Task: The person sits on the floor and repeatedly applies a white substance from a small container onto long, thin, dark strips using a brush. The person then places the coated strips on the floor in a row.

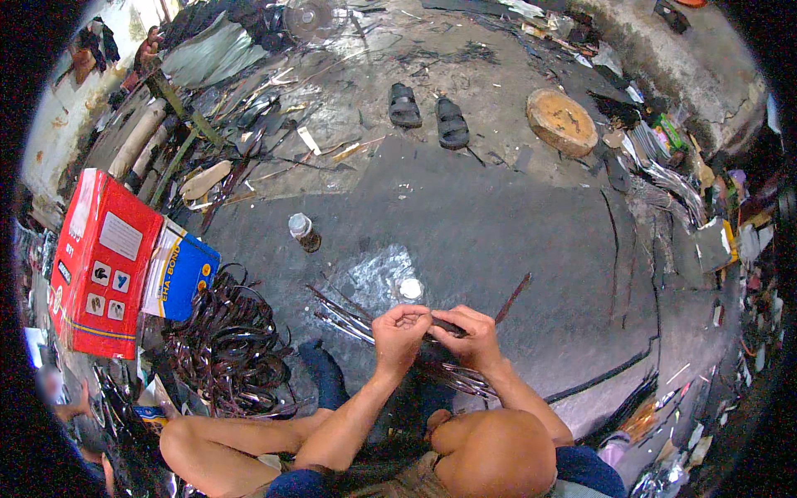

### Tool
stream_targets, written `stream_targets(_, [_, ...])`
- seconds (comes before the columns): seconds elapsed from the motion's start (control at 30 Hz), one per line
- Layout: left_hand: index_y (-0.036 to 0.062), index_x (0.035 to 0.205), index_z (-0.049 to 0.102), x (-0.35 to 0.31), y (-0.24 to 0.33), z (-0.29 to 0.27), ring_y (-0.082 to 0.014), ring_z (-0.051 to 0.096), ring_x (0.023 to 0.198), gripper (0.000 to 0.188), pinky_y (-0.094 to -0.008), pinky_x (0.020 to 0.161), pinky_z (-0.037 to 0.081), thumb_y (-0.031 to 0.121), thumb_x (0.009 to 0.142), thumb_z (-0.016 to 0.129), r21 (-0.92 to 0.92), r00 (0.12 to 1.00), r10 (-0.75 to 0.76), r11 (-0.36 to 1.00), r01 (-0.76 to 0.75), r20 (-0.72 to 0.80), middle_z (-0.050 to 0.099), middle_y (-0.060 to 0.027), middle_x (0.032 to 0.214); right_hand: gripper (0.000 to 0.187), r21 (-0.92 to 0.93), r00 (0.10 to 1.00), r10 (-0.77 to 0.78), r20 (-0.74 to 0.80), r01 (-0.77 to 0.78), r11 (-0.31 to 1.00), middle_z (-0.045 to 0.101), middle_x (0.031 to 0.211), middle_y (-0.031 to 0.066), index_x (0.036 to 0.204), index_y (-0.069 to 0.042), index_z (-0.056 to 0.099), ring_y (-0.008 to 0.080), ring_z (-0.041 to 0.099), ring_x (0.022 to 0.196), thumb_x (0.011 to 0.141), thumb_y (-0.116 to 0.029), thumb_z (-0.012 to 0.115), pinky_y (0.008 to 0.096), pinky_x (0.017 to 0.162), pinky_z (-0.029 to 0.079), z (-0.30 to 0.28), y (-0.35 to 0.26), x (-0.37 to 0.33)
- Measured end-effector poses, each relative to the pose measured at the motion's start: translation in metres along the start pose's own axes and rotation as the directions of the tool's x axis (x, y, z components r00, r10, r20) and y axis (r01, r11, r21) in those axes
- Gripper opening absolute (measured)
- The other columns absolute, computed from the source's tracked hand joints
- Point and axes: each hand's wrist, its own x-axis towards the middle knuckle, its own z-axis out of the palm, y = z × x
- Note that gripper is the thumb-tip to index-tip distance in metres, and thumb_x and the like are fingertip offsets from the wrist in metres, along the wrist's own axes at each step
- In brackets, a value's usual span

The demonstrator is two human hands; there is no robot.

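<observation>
My left hand (400, 336) and my right hand (470, 335) meet in front of my bent knees, fingers closed and almost touching. A short dark piece (448, 328), looking like a folded strip, lies in my right fingers and reaches toward my left fingertips. My left thumb and fingers pinch together; what is between them is too small to make out. Thin shiny dark strips (342, 319) lie on the mat left of my hands, and more strips (465, 378) lie beneath my right wrist. One reddish-brown strip (514, 297) sticks out beyond my right hand.
Left of me are a pile of curled dark strips (232, 349), a red box (108, 266) and a blue-and-white container (181, 270). A small capped bottle (305, 232) stands ahead on the dark mat (531, 224). Farther off are black sandals (452, 124) and a round wooden block (562, 122).
</observation>
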Motion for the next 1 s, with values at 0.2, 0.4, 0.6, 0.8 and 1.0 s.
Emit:
stream_targets(0.2, [-0.0013, 0.100, 0.069, 0.002, -0.006, 0.001, -0.0109, 0.064, 0.077, 0.018, -0.0242, 0.073, 0.051, 0.004, 0.083, 0.070, -0.221, 0.989, -0.118, 0.966, 0.135, 0.090, 0.070, -0.0051, 0.088, 0.021, -0.005, 0.997, -0.012, -0.079, 0.011, 1.000, 0.069, 0.083, 0.0114, 0.097, -0.003, 0.071, 0.0238, 0.067, 0.070, 0.079, -0.011, 0.076, 0.0331, 0.062, 0.053, -0.003, -0.009, 0.002])
stream_targets(0.4, [-0.0018, 0.110, 0.063, 0.007, 0.012, 0.016, -0.0169, 0.064, 0.087, 0.025, -0.0276, 0.080, 0.052, 0.006, 0.086, 0.064, -0.607, 0.968, -0.147, 0.757, 0.243, 0.204, 0.065, -0.0092, 0.101, 0.011, -0.082, 0.965, -0.133, -0.227, 0.117, 0.990, 0.070, 0.080, 0.0088, 0.090, -0.004, 0.072, 0.0221, 0.067, 0.067, 0.079, -0.006, 0.074, 0.0314, 0.058, 0.053, -0.009, -0.023, 0.033])
stream_targets(0.6, [-0.0024, 0.102, 0.066, 0.019, 0.035, 0.011, -0.0160, 0.065, 0.089, 0.015, -0.0279, 0.083, 0.053, -0.003, 0.087, 0.065, -0.676, 0.984, 0.018, 0.729, 0.109, 0.179, 0.067, -0.0094, 0.098, 0.012, -0.071, 0.949, -0.221, -0.225, 0.210, 0.975, 0.070, 0.078, 0.0088, 0.088, -0.003, 0.071, 0.0219, 0.067, 0.065, 0.077, -0.005, 0.075, 0.0314, 0.057, 0.053, -0.018, -0.042, 0.063])
stream_targets(0.8, [-0.0012, 0.091, 0.067, 0.017, 0.061, -0.010, -0.0122, 0.062, 0.076, 0.005, -0.0242, 0.070, 0.049, -0.001, 0.086, 0.067, -0.602, 0.993, 0.053, 0.798, 0.023, 0.109, 0.067, -0.0066, 0.083, 0.015, -0.060, 0.959, -0.233, -0.160, 0.226, 0.972, 0.070, 0.078, 0.0098, 0.090, -0.004, 0.072, 0.0215, 0.067, 0.064, 0.075, -0.002, 0.077, 0.0315, 0.057, 0.053, -0.012, -0.063, 0.061])
stream_targets(1.0, [0.0046, 0.088, 0.066, 0.031, 0.073, -0.038, -0.0120, 0.058, 0.071, 0.004, -0.0252, 0.067, 0.046, 0.006, 0.085, 0.068, -0.522, 0.994, 0.027, 0.849, -0.080, -0.108, 0.065, -0.0026, 0.080, 0.018, -0.019, 0.971, -0.181, -0.154, 0.180, 0.983, 0.070, 0.078, 0.0102, 0.093, -0.004, 0.073, 0.0209, 0.066, 0.063, 0.076, -0.004, 0.078, 0.0308, 0.056, 0.052, -0.006, -0.068, 0.043])
